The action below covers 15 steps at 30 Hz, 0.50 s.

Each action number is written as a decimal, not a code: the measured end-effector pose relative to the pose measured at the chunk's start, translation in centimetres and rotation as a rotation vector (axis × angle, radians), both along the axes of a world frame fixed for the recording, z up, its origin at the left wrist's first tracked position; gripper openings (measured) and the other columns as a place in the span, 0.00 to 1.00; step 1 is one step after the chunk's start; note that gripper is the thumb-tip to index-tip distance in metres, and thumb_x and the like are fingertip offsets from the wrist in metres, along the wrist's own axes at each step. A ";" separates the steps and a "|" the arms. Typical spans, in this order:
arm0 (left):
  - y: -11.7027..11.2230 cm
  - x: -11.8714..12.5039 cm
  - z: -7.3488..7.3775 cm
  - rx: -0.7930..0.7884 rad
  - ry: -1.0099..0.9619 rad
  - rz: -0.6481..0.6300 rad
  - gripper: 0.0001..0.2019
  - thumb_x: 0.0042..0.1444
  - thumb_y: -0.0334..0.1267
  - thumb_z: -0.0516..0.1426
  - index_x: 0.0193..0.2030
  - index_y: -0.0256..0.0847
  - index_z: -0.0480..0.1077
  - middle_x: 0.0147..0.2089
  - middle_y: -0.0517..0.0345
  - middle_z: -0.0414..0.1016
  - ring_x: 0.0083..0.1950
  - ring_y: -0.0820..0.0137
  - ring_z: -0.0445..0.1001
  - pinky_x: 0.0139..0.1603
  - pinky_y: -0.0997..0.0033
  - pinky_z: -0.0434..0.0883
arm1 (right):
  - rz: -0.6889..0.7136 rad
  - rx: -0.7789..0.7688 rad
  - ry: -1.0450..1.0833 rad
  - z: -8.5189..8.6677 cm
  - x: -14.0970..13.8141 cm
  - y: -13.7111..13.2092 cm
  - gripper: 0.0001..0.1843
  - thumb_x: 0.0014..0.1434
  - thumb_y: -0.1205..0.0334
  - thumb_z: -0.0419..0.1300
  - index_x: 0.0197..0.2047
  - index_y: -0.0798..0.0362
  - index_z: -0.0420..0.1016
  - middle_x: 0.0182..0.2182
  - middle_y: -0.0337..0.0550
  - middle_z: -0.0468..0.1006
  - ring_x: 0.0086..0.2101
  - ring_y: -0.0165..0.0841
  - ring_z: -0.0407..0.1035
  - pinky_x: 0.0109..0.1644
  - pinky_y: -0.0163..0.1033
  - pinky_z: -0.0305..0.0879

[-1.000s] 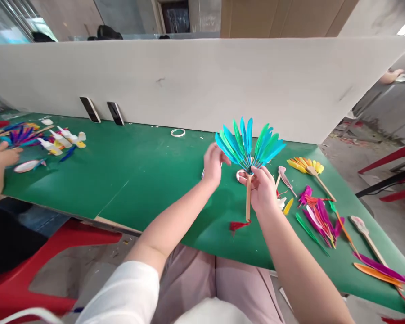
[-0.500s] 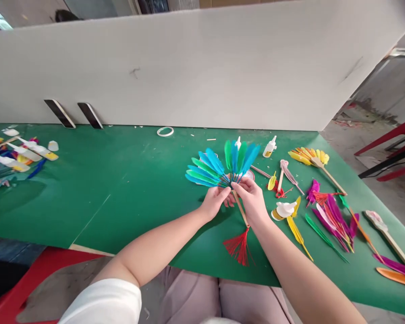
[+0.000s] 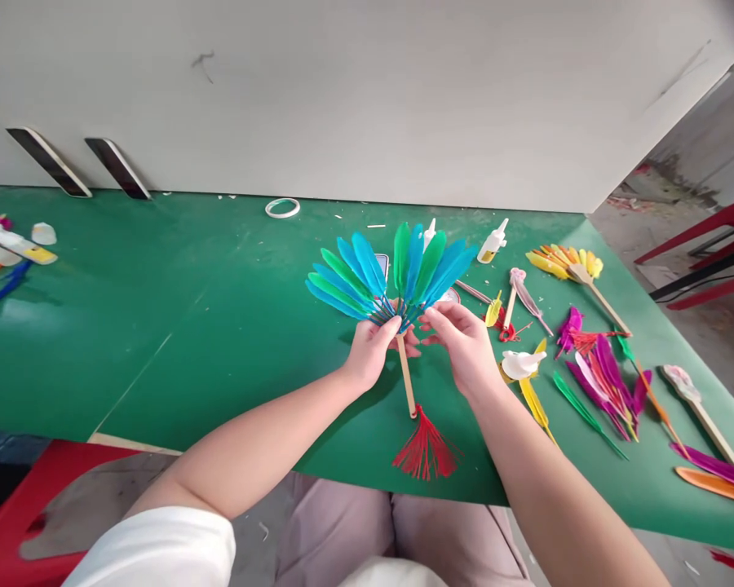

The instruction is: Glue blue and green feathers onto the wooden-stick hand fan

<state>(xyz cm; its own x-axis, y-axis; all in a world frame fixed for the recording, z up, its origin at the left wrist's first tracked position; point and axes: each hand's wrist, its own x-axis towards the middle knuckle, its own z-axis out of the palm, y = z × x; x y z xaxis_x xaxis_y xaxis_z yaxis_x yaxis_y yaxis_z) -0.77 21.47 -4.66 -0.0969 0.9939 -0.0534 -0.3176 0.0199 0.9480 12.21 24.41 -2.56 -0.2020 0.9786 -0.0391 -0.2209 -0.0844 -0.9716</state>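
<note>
Over the front of the table I have a feather fan (image 3: 404,269) with blue and green feathers, spread in two groups with a gap in the middle. My left hand (image 3: 370,350) is closed around its base, where the quills meet the wooden handle (image 3: 405,375). Below the handle's end hangs a red tassel (image 3: 426,448). My right hand (image 3: 458,338) has thumb and forefinger pinched at the fan's right-hand quills, its other fingers loosely bent. Partly hidden behind the fan are a glue bottle (image 3: 429,235) and a phone-like object (image 3: 382,265).
Right of my hands lie a white-capped bottle (image 3: 521,364), yellow feathers (image 3: 535,403), magenta feathers (image 3: 612,379), a yellow fan (image 3: 578,265) and a bare fan handle (image 3: 700,412). Another glue bottle (image 3: 493,242) stands farther back. A tape ring (image 3: 282,209) lies near the white partition (image 3: 355,98).
My right hand has shifted from the fan's base outward to its right-hand quills. The handle has swung more upright, and the view has tilted downward.
</note>
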 end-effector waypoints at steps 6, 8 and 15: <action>-0.3 -0.1 0.2 0.016 0.012 -0.102 0.20 0.54 0.51 0.49 0.35 0.33 0.68 0.17 0.61 0.67 0.16 0.75 0.65 0.17 0.75 0.64 | 0.024 0.030 -0.053 -0.1 0.0 -0.2 0.12 0.44 0.53 0.65 0.26 0.53 0.71 0.25 0.37 0.75 0.28 0.29 0.69 0.28 0.32 0.67; -0.3 -0.1 0.1 0.043 -0.006 -0.143 0.22 0.55 0.53 0.46 0.34 0.33 0.68 0.18 0.60 0.67 0.16 0.75 0.64 0.17 0.76 0.63 | 0.004 0.035 -0.051 0.0 0.0 -0.2 0.13 0.45 0.53 0.65 0.26 0.53 0.70 0.25 0.38 0.75 0.29 0.30 0.70 0.28 0.32 0.67; -0.3 -0.1 -0.1 0.093 -0.013 -0.212 0.21 0.59 0.50 0.43 0.30 0.35 0.65 0.16 0.61 0.65 0.15 0.77 0.60 0.17 0.77 0.59 | -0.006 0.067 -0.106 0.1 0.0 -0.2 0.12 0.45 0.52 0.64 0.26 0.53 0.73 0.26 0.40 0.77 0.31 0.32 0.71 0.28 0.33 0.67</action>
